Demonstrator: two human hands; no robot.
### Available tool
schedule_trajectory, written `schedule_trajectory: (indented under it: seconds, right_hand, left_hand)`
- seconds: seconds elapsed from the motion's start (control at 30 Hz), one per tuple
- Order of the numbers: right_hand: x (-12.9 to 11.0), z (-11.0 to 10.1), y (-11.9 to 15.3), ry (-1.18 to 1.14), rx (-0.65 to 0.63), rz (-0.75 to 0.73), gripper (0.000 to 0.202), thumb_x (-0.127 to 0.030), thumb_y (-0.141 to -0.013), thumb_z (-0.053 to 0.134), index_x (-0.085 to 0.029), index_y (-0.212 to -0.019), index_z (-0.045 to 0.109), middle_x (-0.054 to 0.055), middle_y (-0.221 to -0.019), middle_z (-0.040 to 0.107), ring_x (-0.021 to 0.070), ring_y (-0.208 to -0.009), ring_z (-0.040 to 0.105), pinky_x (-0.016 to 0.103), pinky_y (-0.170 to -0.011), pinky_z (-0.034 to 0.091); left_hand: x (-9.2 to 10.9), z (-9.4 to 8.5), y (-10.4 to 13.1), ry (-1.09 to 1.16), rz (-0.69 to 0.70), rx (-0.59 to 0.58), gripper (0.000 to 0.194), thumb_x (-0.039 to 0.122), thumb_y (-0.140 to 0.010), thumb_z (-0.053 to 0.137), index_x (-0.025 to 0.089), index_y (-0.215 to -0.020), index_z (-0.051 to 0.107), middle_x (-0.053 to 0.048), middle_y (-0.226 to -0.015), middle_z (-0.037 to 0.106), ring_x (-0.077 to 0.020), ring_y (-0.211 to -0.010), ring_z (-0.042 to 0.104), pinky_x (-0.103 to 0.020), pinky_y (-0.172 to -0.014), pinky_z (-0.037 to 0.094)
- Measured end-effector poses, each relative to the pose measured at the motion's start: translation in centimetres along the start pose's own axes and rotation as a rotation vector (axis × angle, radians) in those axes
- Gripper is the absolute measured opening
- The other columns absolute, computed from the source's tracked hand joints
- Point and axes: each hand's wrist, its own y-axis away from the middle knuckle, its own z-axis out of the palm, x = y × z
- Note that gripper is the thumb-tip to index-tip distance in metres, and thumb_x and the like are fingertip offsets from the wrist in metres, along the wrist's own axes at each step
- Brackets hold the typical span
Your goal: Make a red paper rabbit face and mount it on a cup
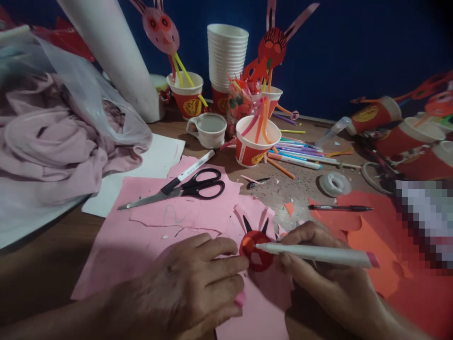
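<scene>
A small red paper disc (261,263) with orange and pale pink pieces and two dark-centred ears lies on pink paper (116,250). My right hand (322,269) pinches a white marker (318,252) with a pink end; its tip meets the disc near the orange piece. Against the disc's left edge rest the fingertips of my left hand (198,283). A pink cap (240,298) shows between the lower fingers of that hand, which are closed round it. Black-handled scissors (184,190) and a black-and-white marker (189,171) lie beyond my left hand.
Behind stand a cup of straws (247,153), a white mug (208,130), stacked cups (227,52) and cups with paper faces. Loose markers (300,158) and a tape roll (334,183) lie right of centre. Red paper (424,297) covers the right, a plastic bag (120,113) the left.
</scene>
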Motion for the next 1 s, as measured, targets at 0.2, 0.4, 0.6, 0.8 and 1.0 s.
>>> schedule_trajectory:
  seconds: [0.2, 0.4, 0.6, 0.8, 1.0]
  right_hand:
    - [0.42, 0.20, -0.23, 0.098, -0.029, -0.097, 0.008, -0.022, -0.081, 0.059, -0.021, -0.075, 0.064, 0.000, -0.065, 0.064, 0.0116, -0.057, 0.060, 0.019, -0.050, 0.050]
    - [0.62, 0.29, -0.37, 0.107, -0.081, -0.111, 0.006, -0.021, -0.082, 0.060, -0.023, -0.080, 0.065, -0.001, -0.068, 0.066, 0.0109, -0.059, 0.062, 0.018, -0.052, 0.051]
    - [0.84, 0.45, -0.33, 0.098, -0.108, -0.092, 0.004, -0.025, -0.081, 0.061, -0.023, -0.081, 0.066, 0.000, -0.071, 0.068, 0.0126, -0.060, 0.063, 0.021, -0.052, 0.051]
    - [0.99, 0.42, -0.09, 0.118, -0.137, -0.126, 0.006, -0.023, -0.083, 0.060, -0.026, -0.087, 0.064, 0.001, -0.076, 0.069, 0.0145, -0.067, 0.066, 0.023, -0.056, 0.052]
    - [0.52, 0.18, -0.15, 0.194, -0.098, -0.172, 0.005, -0.027, -0.084, 0.058, -0.025, -0.081, 0.061, 0.001, -0.069, 0.068, 0.0139, -0.059, 0.063, 0.023, -0.048, 0.048]
  left_hand:
    - [-0.13, -0.40, -0.26, 0.000, 0.004, 0.010, 0.015, 0.027, -0.089, 0.051, 0.017, -0.084, 0.061, -0.004, -0.099, 0.067, -0.0194, -0.093, 0.057, -0.030, -0.073, 0.043]
    - [-0.27, -0.46, -0.42, 0.017, -0.007, 0.012, 0.018, 0.026, -0.091, 0.048, 0.016, -0.084, 0.062, -0.002, -0.097, 0.068, -0.0200, -0.097, 0.057, -0.032, -0.076, 0.041]
    - [-0.41, -0.32, -0.55, 0.000, -0.003, -0.006, 0.017, 0.027, -0.090, 0.050, 0.016, -0.088, 0.062, -0.003, -0.100, 0.068, -0.0204, -0.096, 0.057, -0.034, -0.073, 0.038]
    - [-0.38, -0.15, -0.63, 0.019, -0.007, 0.007, 0.017, 0.027, -0.089, 0.050, 0.017, -0.082, 0.062, -0.002, -0.093, 0.069, -0.0208, -0.092, 0.058, -0.035, -0.071, 0.035]
    - [-0.18, -0.34, -0.63, 0.027, -0.011, -0.011, 0.016, 0.023, -0.089, 0.048, 0.018, -0.080, 0.061, -0.002, -0.098, 0.069, -0.0222, -0.094, 0.057, -0.037, -0.071, 0.032]
